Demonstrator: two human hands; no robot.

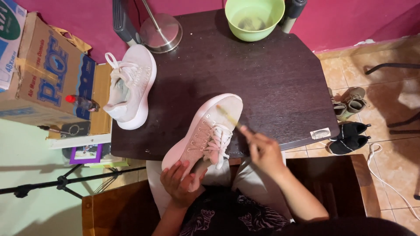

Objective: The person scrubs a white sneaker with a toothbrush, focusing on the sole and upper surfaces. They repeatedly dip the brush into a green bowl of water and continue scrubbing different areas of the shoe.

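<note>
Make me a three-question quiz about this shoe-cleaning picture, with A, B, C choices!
1. Where is the green bowl?
A. on the floor
B. at the far edge of the table
C. on the chair

2. How many pale pink shoes are on or at the table?
A. two
B. one
C. four

3. What is the left hand doing?
A. resting flat on the table
B. holding the bowl
C. holding the near shoe at its heel

Answers:
1 B, it sits by the pink wall.
2 A, one lies on the table, one is held.
3 C, its fingers wrap the heel while the right hand holds a brush to the toe.
</note>
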